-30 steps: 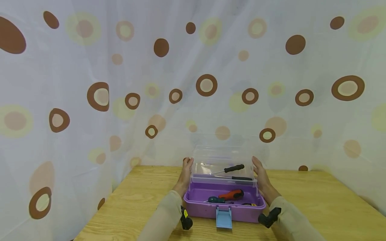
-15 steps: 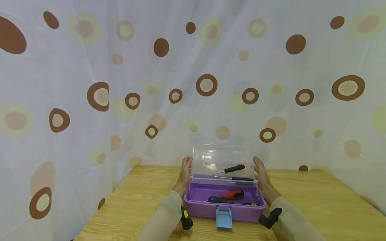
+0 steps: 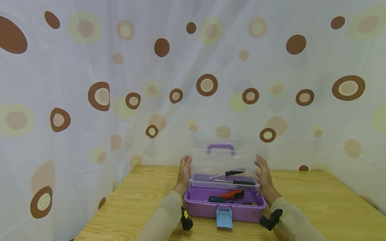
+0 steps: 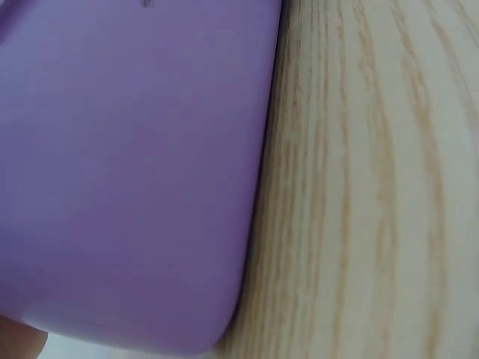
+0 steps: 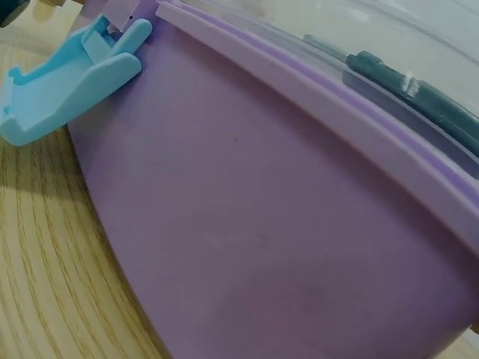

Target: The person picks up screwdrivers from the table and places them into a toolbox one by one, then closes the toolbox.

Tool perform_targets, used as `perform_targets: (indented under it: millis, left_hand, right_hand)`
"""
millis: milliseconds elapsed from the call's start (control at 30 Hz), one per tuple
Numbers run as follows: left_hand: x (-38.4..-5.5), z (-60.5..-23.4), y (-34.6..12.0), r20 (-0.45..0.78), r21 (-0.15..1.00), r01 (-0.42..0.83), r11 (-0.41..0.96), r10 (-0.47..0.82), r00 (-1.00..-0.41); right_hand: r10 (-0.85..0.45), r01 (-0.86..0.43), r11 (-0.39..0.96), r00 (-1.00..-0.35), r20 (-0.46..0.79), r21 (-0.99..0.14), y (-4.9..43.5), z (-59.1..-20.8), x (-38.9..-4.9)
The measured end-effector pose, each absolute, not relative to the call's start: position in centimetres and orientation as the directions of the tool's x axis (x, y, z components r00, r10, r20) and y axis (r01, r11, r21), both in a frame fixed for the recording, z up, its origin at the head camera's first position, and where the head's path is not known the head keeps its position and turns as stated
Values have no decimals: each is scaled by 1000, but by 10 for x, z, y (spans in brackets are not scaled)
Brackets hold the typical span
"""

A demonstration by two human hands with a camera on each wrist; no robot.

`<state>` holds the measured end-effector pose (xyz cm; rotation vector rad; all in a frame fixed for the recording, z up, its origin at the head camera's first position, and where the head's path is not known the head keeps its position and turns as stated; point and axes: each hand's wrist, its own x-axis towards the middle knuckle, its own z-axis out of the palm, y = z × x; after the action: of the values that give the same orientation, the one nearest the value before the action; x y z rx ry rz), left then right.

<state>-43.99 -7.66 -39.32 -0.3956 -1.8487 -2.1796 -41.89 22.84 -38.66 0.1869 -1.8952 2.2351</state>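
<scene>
A purple toolbox stands on the table with its clear lid raised. A purple handle shows on the lid. My left hand is at the left end of the lid and tray, its fingers pointing up along the side. At the opposite end, my right hand has its fingers extended beside the clear plastic. Two black-handled screwdrivers lie in the clear upper tray. In the box below are a red-and-black handled tool and a dark green-handled screwdriver.
A light blue latch hangs down at the box's front. The box rests on a wooden table, with wood surface on both sides. Behind stands a white curtain with brown and yellow circles.
The lid has tilted so that its purple handle now shows. The clear tray with its screwdrivers has shifted slightly down and forward. Both hands stay beside it; the box stays in place.
</scene>
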Motion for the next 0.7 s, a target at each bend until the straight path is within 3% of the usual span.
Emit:
perform_targets:
  millis: [233, 700]
  left_hand:
    - [-439, -395, -77, 359, 921, 359, -150, -29, -933]
    - [-440, -396, -78, 374, 916, 371, -152, -6, -927]
  right_hand:
    - [108, -260, -110, -962, 249, -959, 228, -387, -420]
    - [115, -233, -152, -969, 217, -960, 229, -390, -418]
